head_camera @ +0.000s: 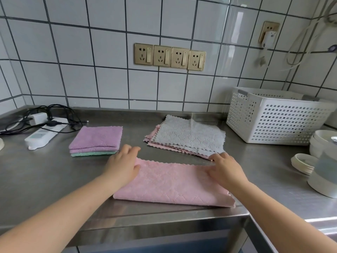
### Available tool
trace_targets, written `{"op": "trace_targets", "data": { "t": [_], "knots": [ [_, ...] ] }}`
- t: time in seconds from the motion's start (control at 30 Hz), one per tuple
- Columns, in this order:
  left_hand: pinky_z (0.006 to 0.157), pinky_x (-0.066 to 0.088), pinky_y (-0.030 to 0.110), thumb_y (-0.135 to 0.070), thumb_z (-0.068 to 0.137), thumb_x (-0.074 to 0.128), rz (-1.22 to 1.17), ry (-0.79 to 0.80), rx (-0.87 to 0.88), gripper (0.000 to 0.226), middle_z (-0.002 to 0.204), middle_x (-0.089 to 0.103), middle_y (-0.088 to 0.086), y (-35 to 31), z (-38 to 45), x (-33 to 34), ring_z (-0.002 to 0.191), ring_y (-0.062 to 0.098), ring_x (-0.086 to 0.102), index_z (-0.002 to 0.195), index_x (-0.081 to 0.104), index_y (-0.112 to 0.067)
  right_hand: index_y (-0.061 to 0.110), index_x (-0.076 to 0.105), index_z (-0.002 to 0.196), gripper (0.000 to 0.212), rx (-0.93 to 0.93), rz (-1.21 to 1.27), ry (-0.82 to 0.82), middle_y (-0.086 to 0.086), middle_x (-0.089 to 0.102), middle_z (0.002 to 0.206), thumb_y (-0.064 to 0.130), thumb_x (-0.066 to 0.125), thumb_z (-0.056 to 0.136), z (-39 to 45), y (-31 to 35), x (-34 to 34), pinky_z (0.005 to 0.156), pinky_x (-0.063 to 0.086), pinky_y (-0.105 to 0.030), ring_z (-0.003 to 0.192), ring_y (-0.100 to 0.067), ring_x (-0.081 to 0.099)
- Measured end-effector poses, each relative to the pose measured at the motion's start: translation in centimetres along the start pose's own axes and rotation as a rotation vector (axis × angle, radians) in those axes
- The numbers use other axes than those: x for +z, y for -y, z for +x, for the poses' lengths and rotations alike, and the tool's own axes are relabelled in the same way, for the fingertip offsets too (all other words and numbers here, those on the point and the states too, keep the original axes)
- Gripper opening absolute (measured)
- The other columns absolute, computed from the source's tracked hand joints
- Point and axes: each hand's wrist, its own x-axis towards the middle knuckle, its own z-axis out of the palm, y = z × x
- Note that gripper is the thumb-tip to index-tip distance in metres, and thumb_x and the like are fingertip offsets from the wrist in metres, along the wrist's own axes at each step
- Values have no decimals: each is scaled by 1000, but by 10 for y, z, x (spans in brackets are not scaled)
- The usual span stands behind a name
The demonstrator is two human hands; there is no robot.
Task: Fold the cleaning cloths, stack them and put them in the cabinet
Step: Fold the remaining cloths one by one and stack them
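Both hands, left hand [125,162] and right hand [225,167], press flat-fingered on the far corners of a pink half-folded microfibre cloth [173,185] at the steel counter's [54,179] near edge. Left lies a folded purple-and-green stack [96,141]; far right, unfolded grey and pink cloths [189,138].

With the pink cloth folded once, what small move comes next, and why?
Probably fold the pink cloth across again, end to end: it lies as a long strip, both hands on its far corners, while the folded stack holds squarer pieces.
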Motion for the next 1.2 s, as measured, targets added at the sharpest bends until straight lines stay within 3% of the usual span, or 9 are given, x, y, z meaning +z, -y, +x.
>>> {"op": "trace_targets", "data": {
  "t": [0.13,0.3,0.37,0.47,0.87,0.97,1.03,1.1,1.2],
  "knots": [
    [110,24,34,-22,93,43,-19,-42,183,50,150,29,1,-34,-6,4,139,19,26,143,34,-18,26,41,140,47,-247,-65,-37,1,35,148,40,43,95,-21,48,1,111,27,-40,136,-22,32],
    [118,13,28,-24,95,36,-27,131,336,52,153,28,1,-65,-15,37,142,15,22,145,30,-17,24,27,147,51,-339,57,129,2,26,154,29,31,96,-39,91,35,114,17,-46,144,-18,18],
    [119,11,33,-31,98,29,-9,176,291,52,157,16,0,-58,-18,37,145,13,13,148,22,-18,28,20,149,62,-315,20,146,4,19,157,50,15,92,-41,82,42,115,14,-45,146,-15,12],
    [120,4,35,-47,98,22,49,251,223,59,159,1,-3,-46,-23,28,146,13,1,150,10,-21,34,15,149,101,-287,-43,180,2,9,160,84,-9,65,-44,62,39,117,9,-46,147,-16,4],
    [119,0,41,-56,95,22,27,340,44,65,159,-3,-3,-17,-26,17,147,18,-3,151,8,-25,35,7,150,77,-125,-93,256,4,2,160,74,11,84,-47,0,20,119,5,-47,147,-17,0],
    [119,0,43,-55,96,23,26,322,49,63,159,2,-3,-19,-26,14,147,18,0,150,12,-25,33,38,142,63,-206,-67,119,3,31,153,67,26,89,-49,1,14,116,14,-49,143,-20,24],
    [118,4,39,-53,95,25,16,218,130,59,157,19,-3,-21,-31,11,145,18,12,146,29,-24,27,71,104,45,-387,38,-68,0,66,116,51,37,88,-56,4,9,99,42,-47,109,-26,62],
    [114,17,28,-54,87,24,-65,96,285,60,145,42,-6,-29,-43,5,136,16,32,134,49,-26,24,76,85,38,-525,143,-80,3,70,89,45,44,82,-66,7,6,79,52,-33,80,-20,66],
    [105,27,19,-42,91,44,-193,158,462,39,129,53,-15,-49,-62,3,123,5,40,126,57,-31,26,72,99,28,-563,157,96,8,63,99,44,57,84,-78,16,0,82,44,-19,91,-12,58]
  ]
}}
